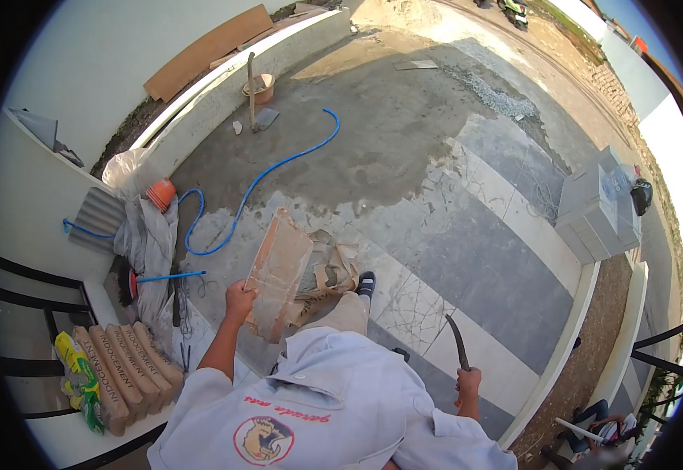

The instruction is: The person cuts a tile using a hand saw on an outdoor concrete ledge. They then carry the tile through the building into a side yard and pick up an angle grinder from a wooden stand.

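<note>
My left hand (240, 301) grips the edge of a worn, reddish-brown wooden board (282, 254), which stands tilted in front of my legs. Crumpled brown paper sacking (332, 270) lies beside the board, near my shoe (366, 285). On the other side, my right hand (468, 384) is closed around the handle of a machete (458, 342) with a dark, slightly curved blade. The blade points forward, above the grey and white tiles (474, 278), apart from the board.
A blue hose (251, 192) snakes across the floor. Cement bags (118, 368) and a broom (128, 282) are at left. Beyond stand a hoe (251, 86) and bucket (261, 88). Grey boxes (598, 207) stand right; another person (603, 427) is at lower right.
</note>
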Demonstrator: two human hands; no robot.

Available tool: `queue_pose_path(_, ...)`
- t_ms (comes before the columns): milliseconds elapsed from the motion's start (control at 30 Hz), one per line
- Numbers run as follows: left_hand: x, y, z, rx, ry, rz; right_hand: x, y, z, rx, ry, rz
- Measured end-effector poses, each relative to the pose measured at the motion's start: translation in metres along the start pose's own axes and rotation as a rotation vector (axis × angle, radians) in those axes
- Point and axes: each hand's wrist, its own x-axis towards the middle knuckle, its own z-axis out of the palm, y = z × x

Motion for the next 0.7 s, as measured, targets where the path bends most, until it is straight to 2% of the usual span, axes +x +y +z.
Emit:
queue_pose_path(67, 0.051, 0.015, 0.033, -0.054, -0.013, -0.030, 0.046, -0.071, -0.012, -0.017, 0.047, -0.052)
queue_pose_path(133, 0.104, 0.040, 0.068, -0.069, -0.004, -0.093, 0.098, -0.108, -0.015, 0.002, 0.093, -0.060)
queue_pose_path(333, 0.240, 0.147, 0.135, -0.176, 0.023, -0.223, 0.157, -0.189, 0.008, 0.135, 0.070, 0.140)
queue_pose_path(400, 0.284, 0.178, 0.143, -0.181, 0.034, -0.210, 0.174, -0.222, 0.017, -0.006, -0.009, 0.152)
queue_pose_path(500, 0.352, 0.204, 0.162, -0.142, 0.075, -0.157, 0.219, -0.280, 0.038, -0.316, -0.118, 0.048)
queue_pose_path(633, 0.421, 0.247, 0.184, -0.133, 0.121, -0.232, 0.336, -0.365, 0.071, -0.600, -0.206, -0.134)
queue_pose_path(700, 0.458, 0.284, 0.198, -0.141, 0.175, -0.271, 0.407, -0.431, 0.086, -0.685, -0.214, -0.245)
